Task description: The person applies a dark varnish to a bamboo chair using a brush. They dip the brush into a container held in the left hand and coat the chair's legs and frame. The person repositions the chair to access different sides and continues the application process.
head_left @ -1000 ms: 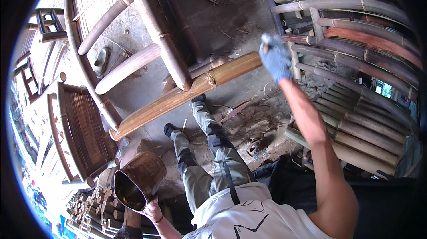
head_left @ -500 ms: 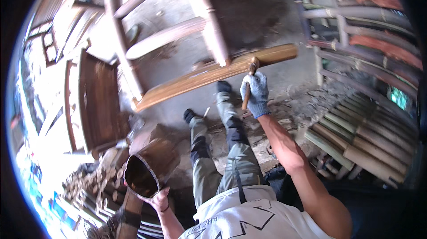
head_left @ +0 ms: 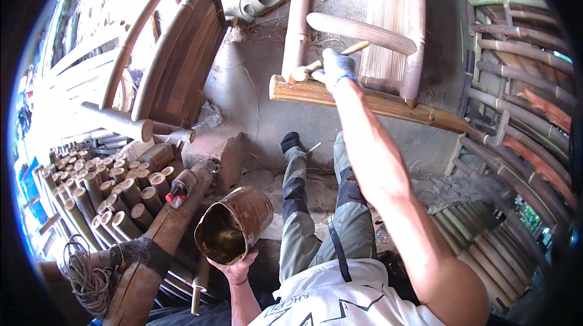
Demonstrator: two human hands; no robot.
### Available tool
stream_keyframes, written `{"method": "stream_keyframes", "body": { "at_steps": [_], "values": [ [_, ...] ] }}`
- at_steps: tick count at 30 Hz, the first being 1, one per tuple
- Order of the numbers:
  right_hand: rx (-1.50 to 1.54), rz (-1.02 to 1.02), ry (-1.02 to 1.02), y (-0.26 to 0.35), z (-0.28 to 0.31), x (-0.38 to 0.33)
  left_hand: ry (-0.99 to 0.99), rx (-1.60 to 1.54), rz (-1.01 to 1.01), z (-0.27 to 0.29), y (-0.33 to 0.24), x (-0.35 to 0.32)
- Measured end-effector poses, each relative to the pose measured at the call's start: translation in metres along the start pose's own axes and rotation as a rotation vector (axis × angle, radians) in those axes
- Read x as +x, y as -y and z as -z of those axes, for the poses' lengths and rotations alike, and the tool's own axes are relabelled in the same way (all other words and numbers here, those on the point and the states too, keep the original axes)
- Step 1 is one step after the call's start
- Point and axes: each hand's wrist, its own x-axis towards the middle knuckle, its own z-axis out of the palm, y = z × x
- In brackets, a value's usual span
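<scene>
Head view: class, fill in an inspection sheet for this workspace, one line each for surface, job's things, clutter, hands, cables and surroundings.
Surface: bare concrete floor, dusty, with scraps.
Job's things: rusty brown can, open and tilted; brush at the glossy bamboo pole of a bamboo chair frame.
Clutter: cut bamboo tubes stacked at left; a sandal; a small red-capped bottle.
Hands: left hand, bare, holds the can from below; right hand, gloved, grips the brush.
Cables: nothing seen; a coil of rope lies lower left.
Surroundings: more bamboo furniture at right.
</scene>
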Motion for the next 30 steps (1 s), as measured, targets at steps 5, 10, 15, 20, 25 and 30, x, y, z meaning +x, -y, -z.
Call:
{"method": "stream_keyframes", "body": {
  "at_steps": [5, 10, 15, 20, 25, 30],
  "values": [
    [-1.357, 0.392, -0.111, 0.047, 0.092, 0.047, -0.099, -0.141, 0.073, -0.001, 0.004, 0.0],
    [-1.789, 0.632, 0.104, 0.055, 0.101, -0.043, -0.123, -0.129, 0.019, 0.003, 0.022, 0.005],
    [-0.96, 1.27, 0.392, -0.023, 0.016, -0.086, -0.129, -0.131, -0.006, 0.006, 0.03, 0.027],
    [-0.914, 0.703, 0.429, 0.0, -0.1, -0.064, -0.212, -0.16, -0.1, 0.007, 0.037, 0.054],
    [-1.087, 0.671, 0.148, 0.033, -0.137, -0.05, -0.225, -0.166, -0.082, 0.008, 0.049, 0.077],
    [-1.226, 0.871, 0.134, 0.004, -0.082, -0.069, -0.208, -0.134, -0.057, 0.012, 0.07, 0.095]
  ]
}}
